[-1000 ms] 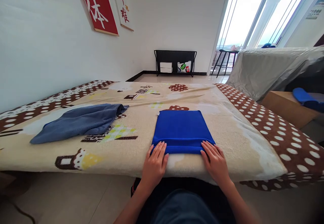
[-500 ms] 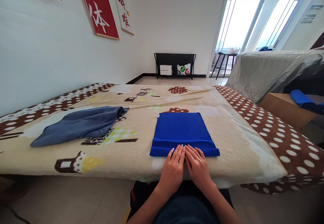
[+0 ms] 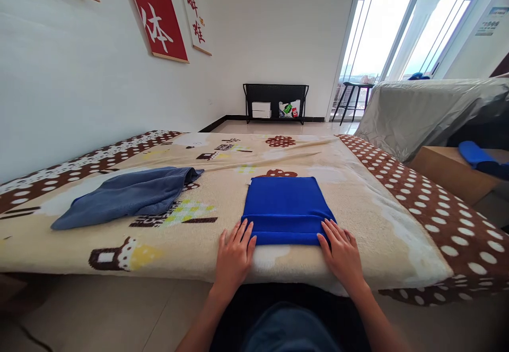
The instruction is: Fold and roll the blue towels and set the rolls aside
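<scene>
Two hands, the left hand (image 3: pixel 234 254) and the right hand (image 3: pixel 342 251), rest at the ends of a folded band (image 3: pixel 286 229) along the near edge of a royal-blue cloth (image 3: pixel 284 195). That cloth lies flat on a fleece blanket (image 3: pixel 377 225), between the hands and mostly beyond the fingertips. On the left, the fingers are slightly spread, the inner ones over the cloth's edge and the outer ones beside it; on the right, the fingers are loosely parted in much the same way. No pinch shows, but whether either thumb is pressing the band I cannot tell. Well to the left of the left fingers, touching neither hand, lies a slate-blue towel (image 3: pixel 123 195).

As I judge it, the band could spring open if the fingers lift, since only its ends are covered. Uneven pressure or a sideways drag could skew the fold, and the soft blanket might give and let creases gather.
</scene>
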Motion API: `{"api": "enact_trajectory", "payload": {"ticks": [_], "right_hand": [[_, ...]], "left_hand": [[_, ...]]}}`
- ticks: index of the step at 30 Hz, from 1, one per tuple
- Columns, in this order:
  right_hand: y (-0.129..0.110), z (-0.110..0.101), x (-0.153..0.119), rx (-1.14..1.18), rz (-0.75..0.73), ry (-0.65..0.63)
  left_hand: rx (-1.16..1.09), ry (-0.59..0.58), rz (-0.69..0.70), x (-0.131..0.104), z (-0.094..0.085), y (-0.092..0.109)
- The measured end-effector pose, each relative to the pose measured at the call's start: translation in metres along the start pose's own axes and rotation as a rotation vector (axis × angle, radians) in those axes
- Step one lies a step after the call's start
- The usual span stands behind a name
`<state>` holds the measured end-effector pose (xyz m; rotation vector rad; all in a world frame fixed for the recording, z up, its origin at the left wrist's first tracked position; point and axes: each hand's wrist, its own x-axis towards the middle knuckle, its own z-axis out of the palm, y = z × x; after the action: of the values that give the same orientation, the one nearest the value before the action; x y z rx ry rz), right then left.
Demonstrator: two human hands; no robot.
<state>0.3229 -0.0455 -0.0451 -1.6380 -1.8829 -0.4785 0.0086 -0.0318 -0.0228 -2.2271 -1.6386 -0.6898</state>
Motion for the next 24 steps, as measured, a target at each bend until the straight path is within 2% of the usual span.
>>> {"api": "enact_trajectory", "payload": {"ticks": [4, 7, 10, 12, 14, 17, 21, 24], "right_hand": [[0.000, 0.000, -0.004, -0.024, 0.022, 0.112], [-0.018, -0.002, -0.002, 0.053, -0.053, 0.181], [-0.043, -0.004, 0.003, 0.199, -0.254, 0.100], [-0.054, -0.006, 0.005, 0.249, -0.323, 0.022], [-0.056, -0.007, 0.006, 0.258, -0.320, -0.024], [-0.043, -0.008, 0.003, 0.260, -0.294, -0.044], [-0.005, -0.008, -0.005, 0.246, -0.226, -0.018], [0.025, -0.011, -0.010, 0.237, -0.153, -0.020]], "left_hand": [[0.015, 0.085, -0.043, 0.001, -0.002, 0.009], [-0.021, 0.110, 0.066, 0.006, -0.004, 0.029], [-0.128, 0.094, 0.261, 0.012, -0.003, 0.046], [-0.188, 0.088, 0.293, 0.014, -0.001, 0.050], [-0.237, 0.082, 0.274, 0.013, 0.000, 0.045], [-0.306, 0.074, 0.252, 0.009, -0.002, 0.025], [-0.339, 0.035, 0.158, 0.006, -0.011, -0.009], [-0.358, -0.037, 0.079, 0.007, -0.019, -0.026]]}}
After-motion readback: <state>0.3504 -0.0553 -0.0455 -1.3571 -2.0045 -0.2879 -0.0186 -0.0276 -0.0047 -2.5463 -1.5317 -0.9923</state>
